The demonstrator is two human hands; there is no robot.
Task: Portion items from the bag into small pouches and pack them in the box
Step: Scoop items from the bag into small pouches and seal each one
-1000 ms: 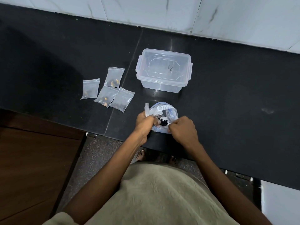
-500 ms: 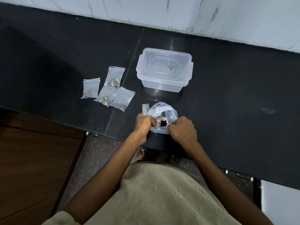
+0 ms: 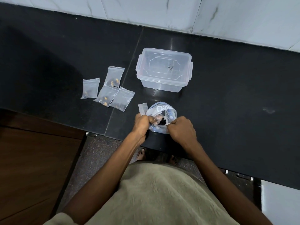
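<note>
Two hands work the bag at the counter's near edge: left hand grips its rim and a small pouch, right hand pinches the opposite rim. Best keep the mouth wide. Four filled pouches lie left; the box waits beyond.

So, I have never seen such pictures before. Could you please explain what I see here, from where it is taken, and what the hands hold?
A camera on a person's head looks down at their own bare hands. The left hand and right hand grip the mouth of a plastic bag holding small dark items; the left also holds a small pouch. On the black counter lie four small pouches and a clear box, apparently with no pouches in it.
</note>
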